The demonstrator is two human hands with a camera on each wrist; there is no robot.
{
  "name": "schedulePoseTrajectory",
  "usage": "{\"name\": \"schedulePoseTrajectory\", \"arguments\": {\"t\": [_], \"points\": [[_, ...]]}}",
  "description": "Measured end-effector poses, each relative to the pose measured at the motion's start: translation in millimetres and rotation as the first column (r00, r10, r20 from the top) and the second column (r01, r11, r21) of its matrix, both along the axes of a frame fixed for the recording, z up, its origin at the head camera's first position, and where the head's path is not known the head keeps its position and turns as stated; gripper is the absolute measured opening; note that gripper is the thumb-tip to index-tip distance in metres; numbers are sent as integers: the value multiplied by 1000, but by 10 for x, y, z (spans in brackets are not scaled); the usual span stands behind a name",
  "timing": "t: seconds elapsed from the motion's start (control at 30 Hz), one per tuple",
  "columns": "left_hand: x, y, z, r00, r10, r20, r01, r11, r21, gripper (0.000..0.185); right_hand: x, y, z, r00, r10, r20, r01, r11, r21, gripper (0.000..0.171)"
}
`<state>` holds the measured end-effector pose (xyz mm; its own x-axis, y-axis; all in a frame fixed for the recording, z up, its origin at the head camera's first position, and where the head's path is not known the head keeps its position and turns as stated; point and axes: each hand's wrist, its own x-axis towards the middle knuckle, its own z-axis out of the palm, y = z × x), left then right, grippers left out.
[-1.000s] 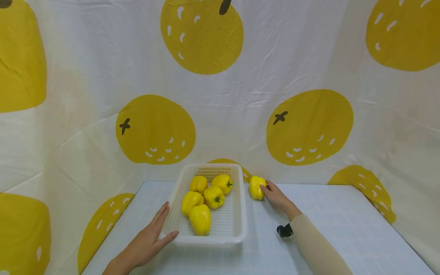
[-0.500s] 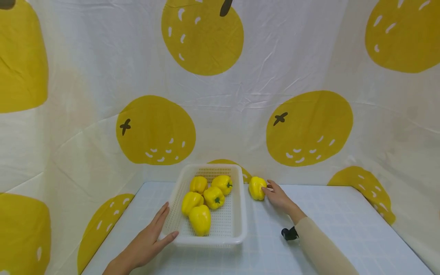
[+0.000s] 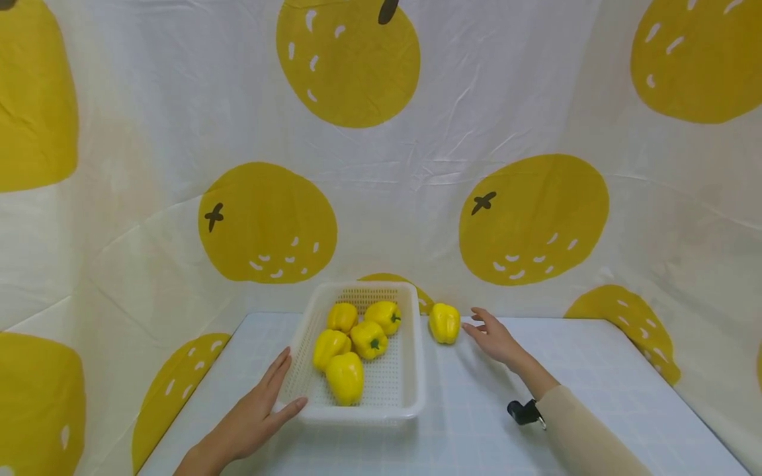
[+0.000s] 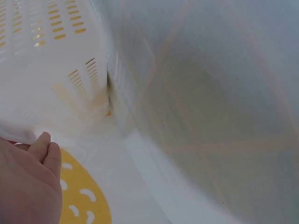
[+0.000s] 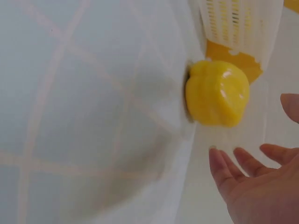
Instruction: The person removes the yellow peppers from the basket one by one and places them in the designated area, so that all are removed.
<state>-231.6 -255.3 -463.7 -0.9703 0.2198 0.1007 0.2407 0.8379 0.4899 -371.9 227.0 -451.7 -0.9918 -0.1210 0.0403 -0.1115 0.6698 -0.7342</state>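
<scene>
A yellow bell pepper [image 3: 444,324] sits on the table, just right of a white slotted plastic basket [image 3: 421,370]. My right hand [image 3: 495,338] is a small gap to the right of that pepper, fingers spread and holding nothing; the right wrist view shows the same gap between fingertips [image 5: 214,156] and pepper [image 5: 217,93]. Several more yellow bell peppers [image 3: 345,378] lie inside the basket, some with green stems showing. Along the basket's left front corner rests my left hand [image 3: 253,420], its fingers extended by the rim. In the left wrist view, fingertips [image 4: 45,140] overlap the basket's edge.
A pale blue table [image 3: 476,430] with a faint grid carries everything. Behind and beside it hangs a white cloth [image 3: 405,218] printed with large yellow fruit. A small black device [image 3: 524,412] is at my right wrist, by the beige sleeve [image 3: 586,430].
My right hand has let go of the pepper and drawn back to the right. The pepper stays on the table, and the left hand has stayed at the basket.
</scene>
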Motion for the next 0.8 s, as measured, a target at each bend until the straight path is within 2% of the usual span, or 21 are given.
{"name": "schedulePoseTrajectory", "arguments": {"t": [0.33, 0.6, 0.8], "points": [[-2, 4, -1, 1000, 3, 7, -3, 1000, -4, 100, 201, 42, 112, 996, 71, -54, -71, 997, 9, 69], [-8, -1, 10, 1000, 0, 9, 0, 1000, -5, 101, 384, -60, 260, 986, 135, -99, -138, 990, -18, 61], [-2, 5, 14, 1000, 4, 15, -4, 1000, -8, 101, 472, -174, 310, 979, 166, -114, -172, 984, -40, 60]]}}
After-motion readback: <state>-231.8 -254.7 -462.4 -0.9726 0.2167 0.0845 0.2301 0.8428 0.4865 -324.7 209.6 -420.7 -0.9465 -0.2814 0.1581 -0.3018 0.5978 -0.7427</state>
